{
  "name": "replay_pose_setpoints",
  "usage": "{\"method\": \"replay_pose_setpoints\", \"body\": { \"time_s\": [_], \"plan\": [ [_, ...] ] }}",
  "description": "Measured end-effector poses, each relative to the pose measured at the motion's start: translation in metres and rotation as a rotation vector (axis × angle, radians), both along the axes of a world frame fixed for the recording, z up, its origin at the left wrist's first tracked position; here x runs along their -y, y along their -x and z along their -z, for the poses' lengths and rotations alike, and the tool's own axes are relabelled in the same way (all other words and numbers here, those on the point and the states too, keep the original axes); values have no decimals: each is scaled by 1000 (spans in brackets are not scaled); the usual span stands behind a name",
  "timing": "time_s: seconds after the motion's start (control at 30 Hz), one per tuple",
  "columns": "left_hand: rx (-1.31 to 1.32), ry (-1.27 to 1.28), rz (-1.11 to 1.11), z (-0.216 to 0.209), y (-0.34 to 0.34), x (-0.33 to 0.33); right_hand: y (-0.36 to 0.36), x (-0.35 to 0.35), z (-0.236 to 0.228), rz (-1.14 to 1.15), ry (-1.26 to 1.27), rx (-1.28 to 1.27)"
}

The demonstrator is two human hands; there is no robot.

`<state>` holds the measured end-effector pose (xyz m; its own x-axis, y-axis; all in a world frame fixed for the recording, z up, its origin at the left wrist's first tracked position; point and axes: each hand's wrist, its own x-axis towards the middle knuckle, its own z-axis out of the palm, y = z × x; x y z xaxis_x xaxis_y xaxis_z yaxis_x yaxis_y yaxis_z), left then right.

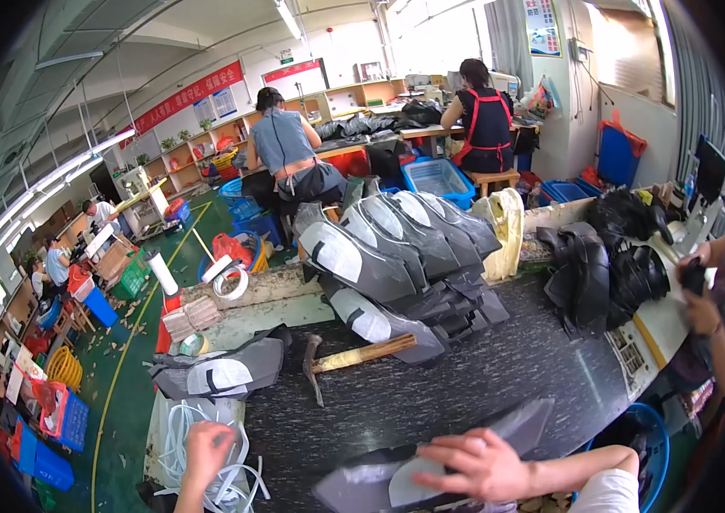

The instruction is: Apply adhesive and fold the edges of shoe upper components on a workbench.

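Observation:
A dark grey cut material piece with a light grey patch [409,483] lies at the near edge of the black table. My right hand [478,466] rests over it with fingers spread. At the left, my left hand [207,449] is raised over a tangle of white strips [176,432], its fingers curled together; whether they pinch anything is hidden. Beyond lies a hammer [362,352] with a wooden handle. A similar patched stack [234,372] lies left of it, and a larger pile of such pieces [380,248] rises behind it.
Black pieces [580,278] are heaped at the table's far right, near a co-worker's hands [700,291]. A blue basket [649,453] stands below the right edge. A white tape roll [230,284] sits on the back ledge. Two people sit working beyond.

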<state>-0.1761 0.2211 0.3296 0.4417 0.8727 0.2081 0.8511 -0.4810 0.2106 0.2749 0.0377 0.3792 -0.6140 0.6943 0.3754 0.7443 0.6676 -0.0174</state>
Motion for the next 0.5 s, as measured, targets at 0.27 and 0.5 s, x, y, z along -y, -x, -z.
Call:
{"method": "replay_pose_setpoints", "body": {
  "time_s": [0.27, 0.5],
  "plan": [
    [191, 15, 18, -34, 5, 34, 24, 7, 12, -24, 266, -359],
    [90, 42, -166, 23, 13, 71, 154, -136, 26, -557, 251, -137]
  ]
}}
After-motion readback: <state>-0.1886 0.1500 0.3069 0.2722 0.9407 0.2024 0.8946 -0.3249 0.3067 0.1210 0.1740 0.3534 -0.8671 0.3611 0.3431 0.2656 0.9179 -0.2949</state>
